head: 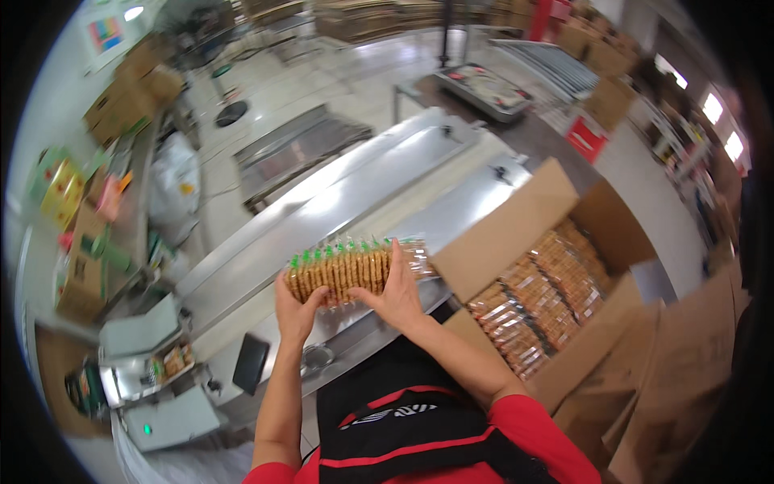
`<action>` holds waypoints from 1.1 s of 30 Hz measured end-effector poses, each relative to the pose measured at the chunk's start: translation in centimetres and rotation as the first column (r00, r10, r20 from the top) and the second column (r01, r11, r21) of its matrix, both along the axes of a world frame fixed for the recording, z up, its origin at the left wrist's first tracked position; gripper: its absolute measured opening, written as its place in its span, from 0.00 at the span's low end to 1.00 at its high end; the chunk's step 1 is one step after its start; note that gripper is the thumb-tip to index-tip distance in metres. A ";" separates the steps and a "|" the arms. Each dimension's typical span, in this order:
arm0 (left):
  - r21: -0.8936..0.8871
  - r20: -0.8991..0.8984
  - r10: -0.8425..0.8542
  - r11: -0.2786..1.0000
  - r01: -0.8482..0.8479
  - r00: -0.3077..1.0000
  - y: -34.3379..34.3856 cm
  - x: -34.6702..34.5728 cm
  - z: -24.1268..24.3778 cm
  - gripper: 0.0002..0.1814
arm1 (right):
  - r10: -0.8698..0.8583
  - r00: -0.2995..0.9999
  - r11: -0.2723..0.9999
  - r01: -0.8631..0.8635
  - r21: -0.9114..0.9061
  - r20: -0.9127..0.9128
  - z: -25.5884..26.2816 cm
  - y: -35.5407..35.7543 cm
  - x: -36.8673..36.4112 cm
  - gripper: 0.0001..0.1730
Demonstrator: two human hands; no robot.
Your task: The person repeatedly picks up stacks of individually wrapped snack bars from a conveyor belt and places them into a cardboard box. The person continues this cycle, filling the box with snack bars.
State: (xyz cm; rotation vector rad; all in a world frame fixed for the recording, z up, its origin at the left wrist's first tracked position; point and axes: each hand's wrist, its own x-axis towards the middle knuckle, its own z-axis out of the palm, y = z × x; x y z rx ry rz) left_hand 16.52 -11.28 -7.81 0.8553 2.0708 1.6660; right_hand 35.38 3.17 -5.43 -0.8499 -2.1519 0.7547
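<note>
A row of brown, flat snack packs in clear wrappers with green-marked tops (pixel 341 272) stands on edge, pressed together between my two hands over the conveyor. My left hand (pixel 296 308) grips its left end, thumb along the near face. Around the right part is my right hand (pixel 396 296), thumb on the near side and fingers pointing up. Another clear-wrapped pack (pixel 417 257) shows just beyond the right fingers; whether it belongs to the row I cannot tell. To my right, an open cardboard box (pixel 511 227) holds several rows of similar packs (pixel 541 290).
The steel conveyor (pixel 351 187) with its pale belt (pixel 417 181) runs diagonally before me. At its left end is a machine with grey panels (pixel 148 323) and packs inside. A dark tablet-like panel (pixel 251 363) sits near my left forearm. Cardboard (pixel 683 363) lies lower right.
</note>
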 end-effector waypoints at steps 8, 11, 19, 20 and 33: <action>0.295 -0.310 -0.510 0.751 0.591 0.802 18.6 18.7 8.2 0.51 | -0.440 0.726 0.858 0.513 -0.010 -0.528 2.1 6.8 20.5 0.83; 0.309 -0.437 -0.622 0.575 0.758 0.650 26.7 27.0 8.7 0.51 | -0.614 0.596 0.657 0.750 0.084 -0.517 3.1 10.5 28.6 0.83; 0.023 -0.489 -0.731 0.535 0.845 0.476 40.1 44.0 5.3 0.60 | -0.980 0.188 0.182 0.979 0.091 -0.067 3.3 18.7 41.6 0.77; -0.163 -0.462 -0.771 0.560 0.813 0.439 41.0 44.8 4.9 0.62 | -0.982 0.146 0.157 0.983 0.090 0.116 3.4 19.0 41.8 0.76; -0.486 -0.614 -0.736 0.636 0.599 0.285 43.3 47.2 2.0 0.65 | -0.866 0.041 0.221 0.925 0.309 0.498 0.6 21.2 41.8 0.66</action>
